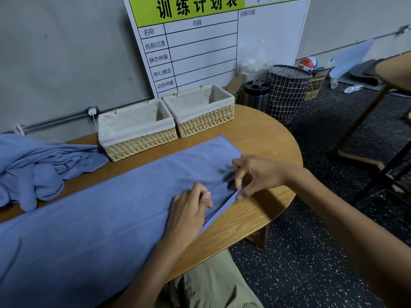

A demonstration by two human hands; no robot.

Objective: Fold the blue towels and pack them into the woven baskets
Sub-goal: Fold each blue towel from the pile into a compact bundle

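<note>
Towel [106,210], blue, is lying spread along the wooden table [251,221], filling the view from 7 to 1 o'clock. The left hand [189,210] is resting on it, fingers curled at the near edge; at 3 o'clock, the right hand [255,174] is pinching the corner. Crumpled towels [37,167] are sitting at 9 o'clock. Two baskets [138,130] [200,110] are standing side by side at 12.
</note>
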